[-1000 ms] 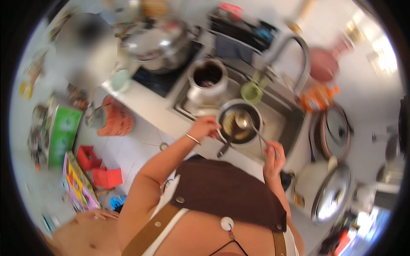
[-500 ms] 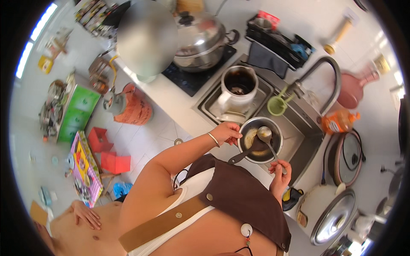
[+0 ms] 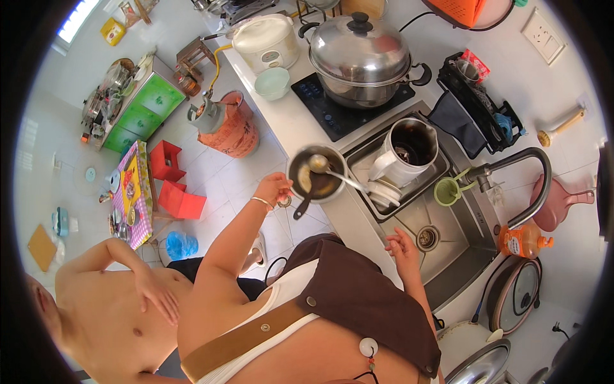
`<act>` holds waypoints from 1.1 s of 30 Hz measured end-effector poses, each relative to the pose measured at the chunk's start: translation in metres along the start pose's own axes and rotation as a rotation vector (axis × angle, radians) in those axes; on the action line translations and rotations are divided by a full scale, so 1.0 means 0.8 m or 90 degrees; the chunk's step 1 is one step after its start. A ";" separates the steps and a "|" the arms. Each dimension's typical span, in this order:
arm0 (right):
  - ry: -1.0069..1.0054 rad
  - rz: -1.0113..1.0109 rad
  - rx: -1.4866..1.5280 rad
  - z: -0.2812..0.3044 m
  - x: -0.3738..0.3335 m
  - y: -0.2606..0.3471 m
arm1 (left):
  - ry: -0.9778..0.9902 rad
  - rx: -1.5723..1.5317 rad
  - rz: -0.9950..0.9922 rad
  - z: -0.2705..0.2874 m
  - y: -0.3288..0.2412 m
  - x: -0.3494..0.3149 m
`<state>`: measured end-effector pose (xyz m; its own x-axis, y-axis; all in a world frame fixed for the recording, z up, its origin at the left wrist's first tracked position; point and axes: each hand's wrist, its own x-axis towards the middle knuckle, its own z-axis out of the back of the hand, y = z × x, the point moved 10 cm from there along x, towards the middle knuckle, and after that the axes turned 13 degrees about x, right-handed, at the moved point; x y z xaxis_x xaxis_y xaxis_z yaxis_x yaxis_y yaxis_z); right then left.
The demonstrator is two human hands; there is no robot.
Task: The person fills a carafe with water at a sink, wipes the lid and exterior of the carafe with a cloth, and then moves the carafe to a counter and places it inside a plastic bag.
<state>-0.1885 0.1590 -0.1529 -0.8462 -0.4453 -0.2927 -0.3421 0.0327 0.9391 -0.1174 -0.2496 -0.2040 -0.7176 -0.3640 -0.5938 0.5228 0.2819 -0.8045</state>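
Left hand (image 3: 275, 188) at the left rim of a metal bowl (image 3: 336, 159), grip closed: thumb and fingers pinch the rim. Bowl appears over the front edge of the tabletop (image 3: 294, 121), just left of the sink (image 3: 457, 256)'s near-left corner; can't tell if it rests there or is held up. Some yellowish-brown liquid inside. Metal spoon (image 3: 342, 177) lies in the bowl, handle out over the right rim toward the sink. Dark utensil (image 3: 305, 203) also in it, handle sticking out past the near rim. Right hand (image 3: 404, 249) over the sink's front edge, near the drain (image 3: 427, 239); grip loosely open, fingers part curled, nothing held. White jug (image 3: 396, 165), dark inside, upright in the sink's left part, small white dishes (image 3: 384, 192) just beside it. Green cup (image 3: 450, 191) by the faucet (image 3: 540, 173), at the sink's back edge. Lidded steel pot (image 3: 361, 61) on the black cooktop (image 3: 336, 121), left of the sink. Another person's hand (image 3: 157, 293) at lower left, well apart.
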 end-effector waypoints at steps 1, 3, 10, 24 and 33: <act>-0.006 0.001 -0.026 0.007 0.003 -0.002 | -0.040 -0.016 -0.010 0.014 0.006 0.011; -0.034 -0.001 -0.078 0.025 0.010 -0.003 | -0.086 -0.002 -0.039 0.039 0.007 0.030; -0.097 0.018 -0.303 0.082 0.017 -0.010 | -0.108 -0.168 -0.020 0.046 0.026 0.078; -0.054 0.195 -0.441 0.083 0.093 0.023 | 0.126 0.181 0.235 -0.094 0.151 -0.016; 0.091 0.155 -0.631 0.002 0.191 -0.003 | 0.348 0.397 0.049 -0.265 0.068 -0.053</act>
<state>-0.3176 0.0923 -0.2000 -0.7688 -0.6297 -0.1113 0.3773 -0.5872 0.7161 -0.1558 -0.0308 -0.2198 -0.7075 0.1639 -0.6874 0.6234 -0.3135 -0.7163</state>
